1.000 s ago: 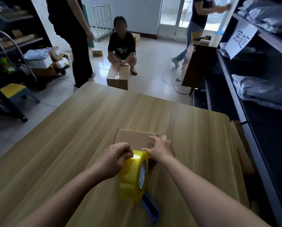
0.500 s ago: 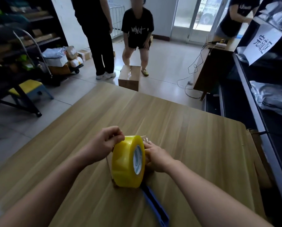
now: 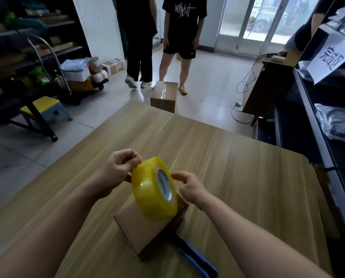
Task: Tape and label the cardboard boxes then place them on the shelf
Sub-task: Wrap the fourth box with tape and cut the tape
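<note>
Nearest, below the right grip (image 3: 189, 185), a blue handle (image 3: 197, 259) shows at the near corner of the cardboard box (image 3: 139, 227). The box lies on the counter (image 3: 248, 177) beneath both grips. The yellow tape roll (image 3: 149, 193) stands tilted on the box, between the grips. The left grip (image 3: 119, 169) is curled, pinching the roll's upper rim. The right grip sits just beside the roll's core, fingers loosely bent; whether it holds anything cannot be told. Beyond the grips, a taped box (image 3: 163, 97) sits on the floor by two standing people. Far right of the right grip runs a shelf (image 3: 316, 125).
</note>
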### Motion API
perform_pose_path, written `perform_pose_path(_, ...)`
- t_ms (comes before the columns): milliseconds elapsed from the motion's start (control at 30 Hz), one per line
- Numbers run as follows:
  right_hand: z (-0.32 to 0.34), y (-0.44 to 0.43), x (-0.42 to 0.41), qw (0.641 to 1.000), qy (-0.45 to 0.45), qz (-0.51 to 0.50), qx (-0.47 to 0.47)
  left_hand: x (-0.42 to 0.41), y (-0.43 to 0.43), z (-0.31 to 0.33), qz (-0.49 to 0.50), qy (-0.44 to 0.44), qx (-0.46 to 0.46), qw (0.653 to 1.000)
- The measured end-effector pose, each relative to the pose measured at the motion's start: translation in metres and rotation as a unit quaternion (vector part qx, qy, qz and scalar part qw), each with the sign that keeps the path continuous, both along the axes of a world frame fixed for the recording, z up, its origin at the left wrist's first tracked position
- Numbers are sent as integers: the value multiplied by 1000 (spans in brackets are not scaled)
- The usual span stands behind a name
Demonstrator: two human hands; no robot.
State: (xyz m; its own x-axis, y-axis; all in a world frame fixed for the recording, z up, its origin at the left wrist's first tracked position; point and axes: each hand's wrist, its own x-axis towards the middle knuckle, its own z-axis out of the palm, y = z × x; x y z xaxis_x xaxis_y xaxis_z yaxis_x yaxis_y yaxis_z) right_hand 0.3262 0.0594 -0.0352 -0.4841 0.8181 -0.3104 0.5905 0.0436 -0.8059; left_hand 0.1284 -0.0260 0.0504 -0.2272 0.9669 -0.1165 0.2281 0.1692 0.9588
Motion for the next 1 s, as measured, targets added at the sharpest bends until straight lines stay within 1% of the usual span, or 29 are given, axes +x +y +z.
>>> perform_pose_path(33,3,2,0,998,40,-56,3,3,2,-1,16,1,-2,1000)
perform_pose_path(67,7,4,2,992,75,-97,32,7,5,-3,33,2,-5,999)
perform_pose_path(100,15,3,2,987,93,-114,65,11,8,-4,50,0,-10,999)
perform_pose_path(133,22,2,2,984,101,-110,94,14,11,-6,69,-6,-15,997)
perform_pose_path(167,25,1,2,984,114,-92,100,17,14,-7,89,-21,-21,996)
perform_pose_path(200,31,-4,0,986,129,-66,85,20,18,-8,110,-46,-28,993)
perform_pose_path(267,43,-14,-4,987,157,-7,10,27,25,-9,155,-114,-48,980)
perform_pose_path(300,46,-16,-6,989,150,15,-2,31,28,-10,176,-139,-57,973)
perform_pose_path(333,51,-18,-7,991,132,28,9,33,31,-11,189,-148,-64,969)
perform_pose_path(400,55,-17,-6,993,103,12,58,36,36,-13,185,-117,-78,973)
perform_pose_path(467,60,-15,-2,992,77,-8,99,36,39,-13,155,-88,-94,979)
perform_pose_path(567,63,-15,9,991,34,-9,129,35,42,-10,107,-101,-118,982)
perform_pose_path(667,66,-19,15,989,0,-31,147,36,48,-13,62,-61,-118,989)
perform_pose_path(833,75,-26,17,988,-38,-55,142,45,59,-32,65,31,-89,993)
perform_pose_path(933,82,-31,16,989,-80,-75,95,54,60,-40,76,103,-79,989)
perform_pose_path(1000,86,-31,16,987,-119,-84,74,57,59,-42,76,125,-77,986)
